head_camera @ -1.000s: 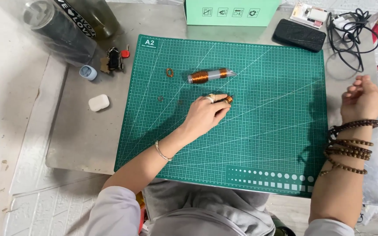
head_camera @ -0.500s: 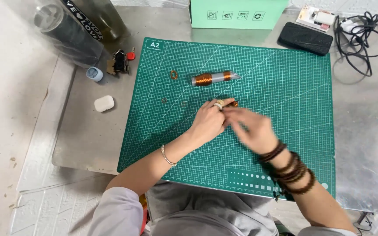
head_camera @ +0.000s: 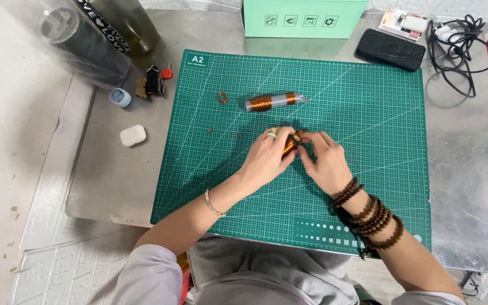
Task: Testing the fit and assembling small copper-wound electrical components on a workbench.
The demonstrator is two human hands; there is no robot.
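Note:
Both hands meet at the middle of a green cutting mat (head_camera: 368, 113). My left hand (head_camera: 266, 158) grips a small spool of copper-coloured wire (head_camera: 290, 144), most of it hidden by the fingers. My right hand (head_camera: 326, 161) touches the same spool from the right, fingers curled at its end. A second spool of copper wire with a grey core (head_camera: 272, 102) lies on the mat just beyond the hands. A small coil of wire (head_camera: 222, 97) sits to its left.
A mint green box (head_camera: 303, 18) stands at the table's far edge, with a black case (head_camera: 391, 49) and black cable (head_camera: 461, 51) to the right. At the left are a dark bottle (head_camera: 86, 42), a white earbud case (head_camera: 133, 135) and keys (head_camera: 152, 82).
My right hand came in from the table's right edge to the mat's middle and now meets my left hand at the small spool. The left hand stayed in place.

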